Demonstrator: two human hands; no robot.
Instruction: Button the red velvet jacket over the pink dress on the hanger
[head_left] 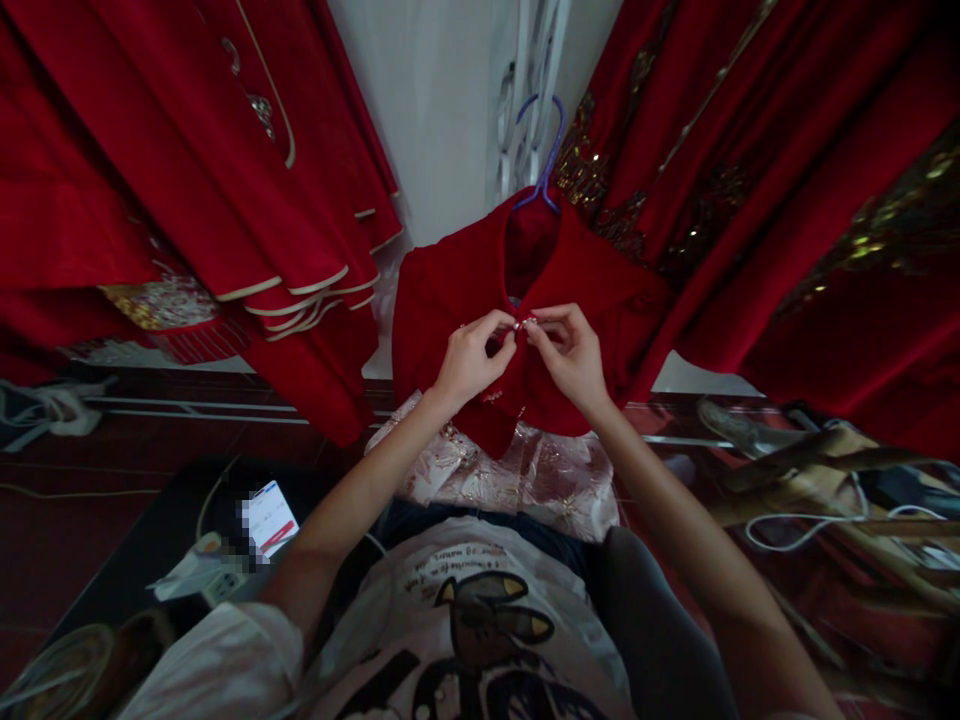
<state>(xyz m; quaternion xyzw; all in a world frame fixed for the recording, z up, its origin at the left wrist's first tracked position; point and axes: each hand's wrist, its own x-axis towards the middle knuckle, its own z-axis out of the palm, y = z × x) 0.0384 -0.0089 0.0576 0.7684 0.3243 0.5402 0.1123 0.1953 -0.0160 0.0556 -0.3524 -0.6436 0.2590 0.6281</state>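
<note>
Hands at collar of red jacket (pixel 450 290) hung on hanger (pixel 541 150). Left hand (pixel 469 360) and right hand (pixel 570 355) fingers pinched narrow on small clasp (pixel 517 325). Step judged: fastening collar. Next needs fine alignment.

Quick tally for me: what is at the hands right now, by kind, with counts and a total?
Hands pinching the fastening at the collar: 2, left hand and right hand
Small red velvet jacket: 1
Blue plastic hanger: 1
Pale pink embroidered fabric under the jacket: 1
Total: 5
</note>
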